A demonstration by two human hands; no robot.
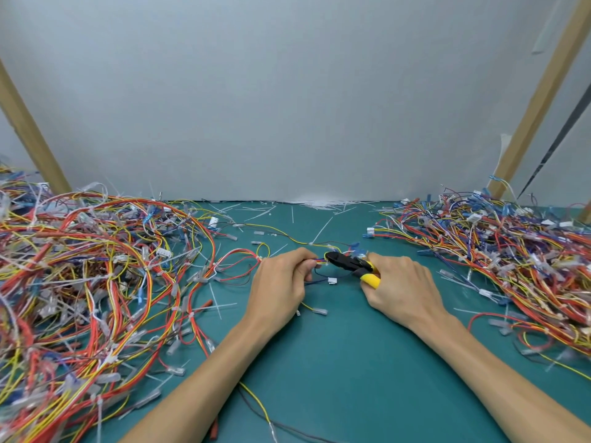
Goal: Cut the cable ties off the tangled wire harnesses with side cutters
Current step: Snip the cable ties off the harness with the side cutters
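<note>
Side cutters (pixel 348 263) with yellow handles and a black head are sitting in the grip of a person's right hand (pixel 403 289), whose fingers are curling round the handles, near the middle of a teal work surface (pixel 335 362). The black head is pointing left and is meeting a small bundle of coloured wires (pixel 319 259) that the left hand (pixel 281 282) is pinching between thumb and fingers; whether the blades are sitting round a tie is too small to tell. The two hands are working close together without touching, with the tool bridging the gap between them. A white connector (pixel 332 281) is showing just below the cutters. Tangled wire harnesses in red, orange, yellow and blue are spreading in a large heap (pixel 96 282) on the person's left and in a second heap (pixel 511 257) on the right, each reaching towards the hands. Loose white cable ties (pixel 322 231) are lying scattered across the surface and are gathering along its far edge against a pale grey wall (pixel 287 91). A wooden post (pixel 537 100) is slanting up on the right and another post (pixel 28 132) is slanting on the left
</note>
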